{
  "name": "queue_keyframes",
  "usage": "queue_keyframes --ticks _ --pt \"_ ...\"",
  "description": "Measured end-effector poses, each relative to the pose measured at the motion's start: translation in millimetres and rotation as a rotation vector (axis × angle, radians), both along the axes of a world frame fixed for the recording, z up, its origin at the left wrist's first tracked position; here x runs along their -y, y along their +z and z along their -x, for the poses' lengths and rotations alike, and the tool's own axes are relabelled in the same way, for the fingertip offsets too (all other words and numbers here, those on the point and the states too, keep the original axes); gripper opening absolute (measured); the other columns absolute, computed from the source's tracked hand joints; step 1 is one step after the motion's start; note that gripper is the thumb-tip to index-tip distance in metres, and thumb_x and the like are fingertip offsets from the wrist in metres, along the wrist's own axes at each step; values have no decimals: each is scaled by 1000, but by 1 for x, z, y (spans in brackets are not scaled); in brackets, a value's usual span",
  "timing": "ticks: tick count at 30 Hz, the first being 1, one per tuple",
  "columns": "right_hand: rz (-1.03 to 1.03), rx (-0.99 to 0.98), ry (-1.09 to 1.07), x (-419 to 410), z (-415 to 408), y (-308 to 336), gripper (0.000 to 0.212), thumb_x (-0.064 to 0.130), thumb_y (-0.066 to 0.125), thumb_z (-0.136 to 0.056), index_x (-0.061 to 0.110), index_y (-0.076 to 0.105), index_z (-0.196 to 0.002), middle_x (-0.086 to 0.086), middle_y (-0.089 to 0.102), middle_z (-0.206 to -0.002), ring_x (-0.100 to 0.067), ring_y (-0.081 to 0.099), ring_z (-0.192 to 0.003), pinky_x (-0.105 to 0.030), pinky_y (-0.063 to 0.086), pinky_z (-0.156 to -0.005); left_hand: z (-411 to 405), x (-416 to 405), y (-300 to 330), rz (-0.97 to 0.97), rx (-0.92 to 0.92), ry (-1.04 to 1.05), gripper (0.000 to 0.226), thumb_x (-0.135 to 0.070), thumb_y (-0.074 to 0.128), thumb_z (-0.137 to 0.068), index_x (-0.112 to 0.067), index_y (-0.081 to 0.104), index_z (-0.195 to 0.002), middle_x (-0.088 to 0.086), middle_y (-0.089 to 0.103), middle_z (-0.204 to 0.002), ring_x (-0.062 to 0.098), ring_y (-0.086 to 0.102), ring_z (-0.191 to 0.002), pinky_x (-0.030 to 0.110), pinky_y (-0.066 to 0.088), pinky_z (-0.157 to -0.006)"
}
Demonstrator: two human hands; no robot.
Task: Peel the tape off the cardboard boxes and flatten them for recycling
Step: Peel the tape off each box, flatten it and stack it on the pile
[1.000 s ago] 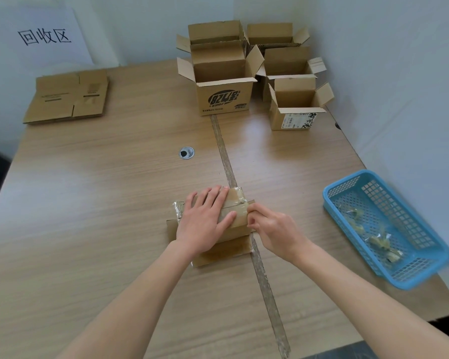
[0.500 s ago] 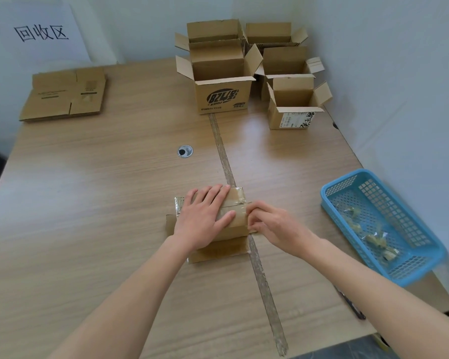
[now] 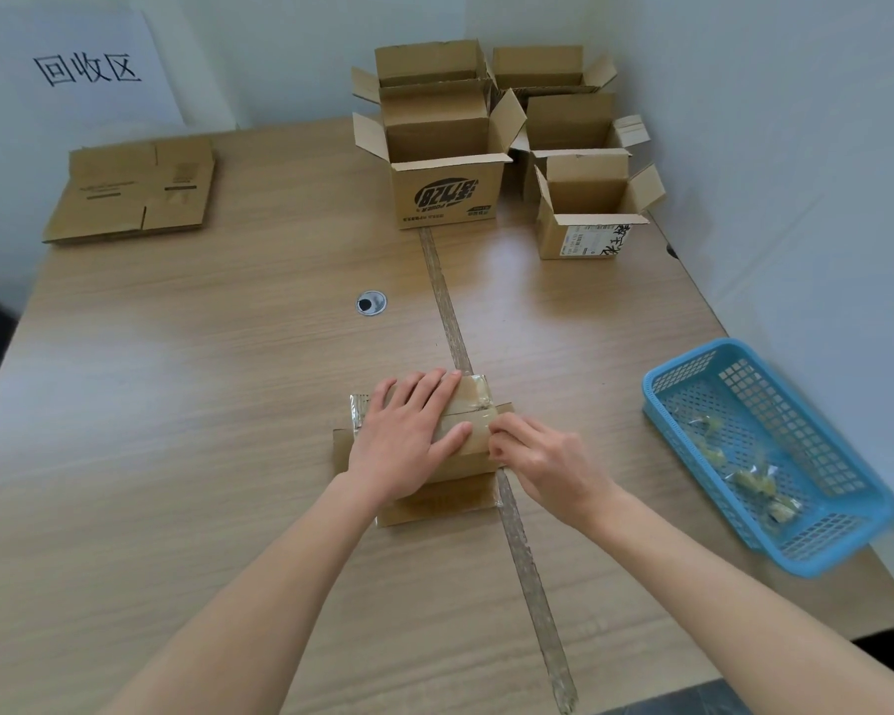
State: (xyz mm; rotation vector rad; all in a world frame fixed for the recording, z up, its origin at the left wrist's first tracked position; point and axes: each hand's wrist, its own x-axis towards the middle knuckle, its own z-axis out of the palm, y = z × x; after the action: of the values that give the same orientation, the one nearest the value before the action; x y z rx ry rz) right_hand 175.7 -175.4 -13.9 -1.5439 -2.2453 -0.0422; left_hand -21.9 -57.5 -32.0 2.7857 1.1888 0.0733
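- Far left on the surface (image 3: 187, 384), a flattened box (image 3: 133, 190) lies below a wall sign (image 3: 88, 69), well apart from the work; bare wood between them leaves open room on that side.
- Near the middle, close to the person, the small taped box (image 3: 437, 487) lies on the surface, just left of a tape strip (image 3: 525, 549) that runs along the surface's seam.
- On top of it, the left hand (image 3: 409, 441) presses flat, fingers straight and spread, pinning the box down.
- At the box's right end, the right hand (image 3: 548, 459) has its fingertips pinched at the packing tape (image 3: 473, 416), apparently gripping or picking at its end; whether the end has lifted I cannot tell.
- The step in hand looks like starting the peel on this box. The next move likely calls for a firm pinch on the tape end and a steady pull along the box while the left hand holds it down.
- Behind, toward the back right corner, several open boxes (image 3: 447, 162) stand clustered, not yet flattened.
- To the right, the blue basket (image 3: 692, 369) holds crumpled tape scraps (image 3: 754, 479); it sits near the surface's right edge by the wall (image 3: 796, 172), so room is tighter there.
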Motion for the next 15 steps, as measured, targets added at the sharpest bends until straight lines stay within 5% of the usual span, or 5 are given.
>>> queue_keyframes --ticks 9,15 --pt "227 -274 -42 -10 -6 9 12 4 75 -89 4 64 -84 -2 63 -105 -4 41 -63 -15 31 -61 1 0 0 -2 0 3 72 -67 14 -99 -29 21 -160 -12 31 -160 12 23 -147 40 11 -122" --pt "295 -402 -100 0 -13 3 27 28 81 -85 15 61 -98 14 57 -112 -6 68 -81 -27 56 -70 0 1 1 0 -1 3 73 -67 13 -99 -29 20 -160 -11 30 -160 13 24 -147 41 11 -122"
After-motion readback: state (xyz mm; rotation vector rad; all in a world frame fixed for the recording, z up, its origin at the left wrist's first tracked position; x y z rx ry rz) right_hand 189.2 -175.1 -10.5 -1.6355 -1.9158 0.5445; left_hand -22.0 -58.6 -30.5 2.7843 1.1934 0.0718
